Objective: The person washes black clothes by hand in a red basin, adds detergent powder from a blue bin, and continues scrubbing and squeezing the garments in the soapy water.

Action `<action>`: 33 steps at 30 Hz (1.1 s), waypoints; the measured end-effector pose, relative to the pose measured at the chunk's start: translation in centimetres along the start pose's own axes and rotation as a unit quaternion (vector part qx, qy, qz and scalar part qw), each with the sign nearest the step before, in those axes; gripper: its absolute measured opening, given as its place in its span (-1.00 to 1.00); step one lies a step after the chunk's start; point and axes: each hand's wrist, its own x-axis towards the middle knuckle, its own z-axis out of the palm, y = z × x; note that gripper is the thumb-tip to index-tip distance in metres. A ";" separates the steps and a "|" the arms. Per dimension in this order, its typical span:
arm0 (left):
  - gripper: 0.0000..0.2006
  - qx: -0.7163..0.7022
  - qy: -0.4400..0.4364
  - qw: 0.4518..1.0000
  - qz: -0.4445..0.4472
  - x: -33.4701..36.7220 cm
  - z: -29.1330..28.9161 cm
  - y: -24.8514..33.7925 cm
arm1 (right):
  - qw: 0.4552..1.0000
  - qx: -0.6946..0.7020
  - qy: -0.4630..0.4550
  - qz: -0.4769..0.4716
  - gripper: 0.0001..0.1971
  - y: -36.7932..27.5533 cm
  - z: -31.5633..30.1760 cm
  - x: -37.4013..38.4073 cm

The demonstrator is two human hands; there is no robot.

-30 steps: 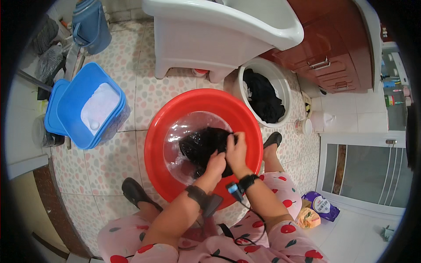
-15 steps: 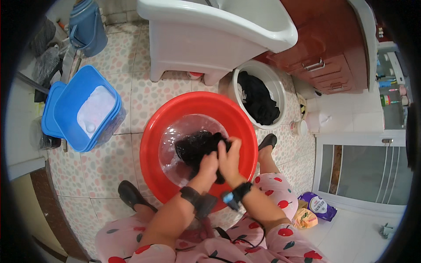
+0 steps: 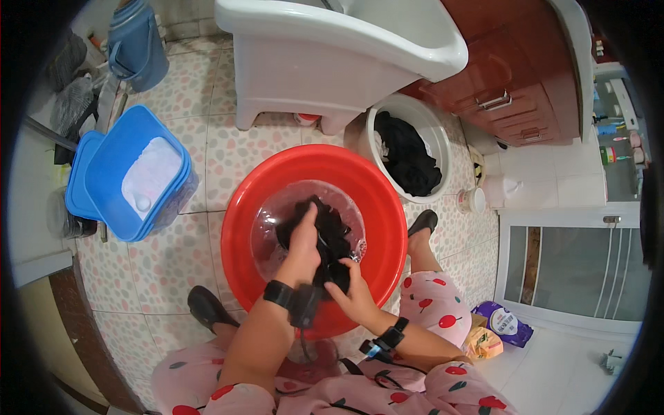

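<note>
A wet black cloth (image 3: 333,232) lies bunched in the water of a red basin (image 3: 384,228) in front of me. My left hand (image 3: 303,243) is stretched out over the cloth, touching it, with its fingers straight and partly hidden among the folds. Nearer the front rim, my right hand (image 3: 351,296) is closed on the near end of the same cloth, thumb and fingers on either side. Soapy, greyish water surrounds the cloth.
Behind the basin to the right stands a white tub (image 3: 444,152) with dark clothes (image 3: 408,155). A lidded blue bin (image 3: 104,162) holding something white is at the left. A white sink stand (image 3: 304,76) rises beyond. Packages (image 3: 501,324) lie at the right.
My left hand has moved up and left and straightened out over the cloth. My right hand has come down toward the front rim. The cloth has spread lower between them.
</note>
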 end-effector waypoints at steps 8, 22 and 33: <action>-0.63 -0.016 -0.036 0.998 0.039 -0.5 -0.1 2.0 | 0.910 0.314 -0.047 0.266 -0.49 7.6 -5.7 0.8; -0.56 -0.169 -0.065 0.983 -0.007 -3.3 3.5 -1.5 | 0.997 0.066 -0.045 -0.001 -0.15 2.8 2.5 1.1; -0.66 0.434 0.006 0.768 0.472 -2.6 0.8 3.0 | 0.890 0.407 0.156 0.133 -0.65 4.8 -7.7 4.0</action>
